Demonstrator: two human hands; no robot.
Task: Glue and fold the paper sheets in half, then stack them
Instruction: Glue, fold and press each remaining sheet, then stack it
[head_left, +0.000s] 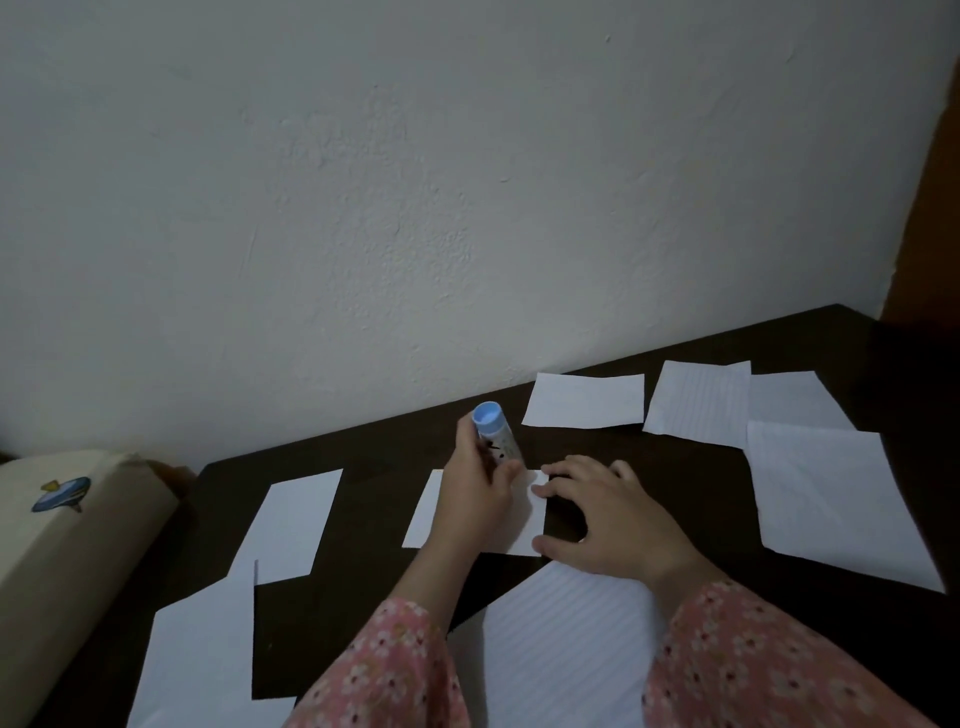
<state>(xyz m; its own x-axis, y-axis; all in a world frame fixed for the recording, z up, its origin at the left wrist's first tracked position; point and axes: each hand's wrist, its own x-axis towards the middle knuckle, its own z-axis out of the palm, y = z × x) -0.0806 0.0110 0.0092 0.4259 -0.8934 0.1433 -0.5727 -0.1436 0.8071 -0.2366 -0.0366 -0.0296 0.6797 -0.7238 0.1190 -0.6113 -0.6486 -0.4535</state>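
My left hand (475, 493) grips the glue stick (496, 431) over the paper sheet (423, 512); my right hand (608, 514) presses it, fingers spread.

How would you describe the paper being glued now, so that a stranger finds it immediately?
On the dark wooden table, look at its middle. The small white paper sheet lies there under both hands, unlike its untouched neighbours: the left hand holds a blue-capped glue stick on it.

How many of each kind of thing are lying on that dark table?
Paper sheets: 8, as far as the overlaps show
Glue stick: 1, held upright on one sheet
Total: 9
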